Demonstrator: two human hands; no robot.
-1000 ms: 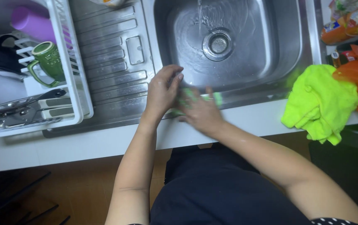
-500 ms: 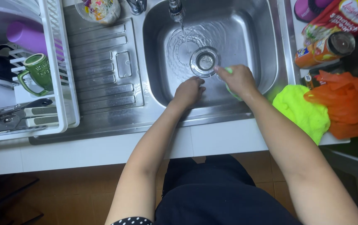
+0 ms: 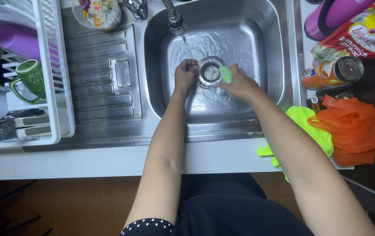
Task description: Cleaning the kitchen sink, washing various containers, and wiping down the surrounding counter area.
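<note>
Both my hands are down in the steel sink [image 3: 257, 32], either side of the round drain strainer [image 3: 210, 72]. My right hand [image 3: 239, 83] is curled tight around a small green thing, probably a sponge [image 3: 226, 74]; only a sliver shows between thumb and fingers, so shape, long axis and which way it points can't be read, beyond the visible bit poking toward the strainer's right rim. My left hand [image 3: 185, 75] is bunched at the strainer's left edge, fingers folded in; can't tell if they pinch anything, fingertips are hidden under the knuckles. Tap [image 3: 174, 17] runs a thin stream landing just above that hand. Top of tap is cut off by frame. To the right on the counter, a yellow-green cloth [image 3: 312, 129] is partly covered by my forearm and by an orange cloth [image 3: 353, 126]. Dish rack [image 3: 58, 83] at left, cropped, with a green mug [image 3: 31, 78] in it.
</note>
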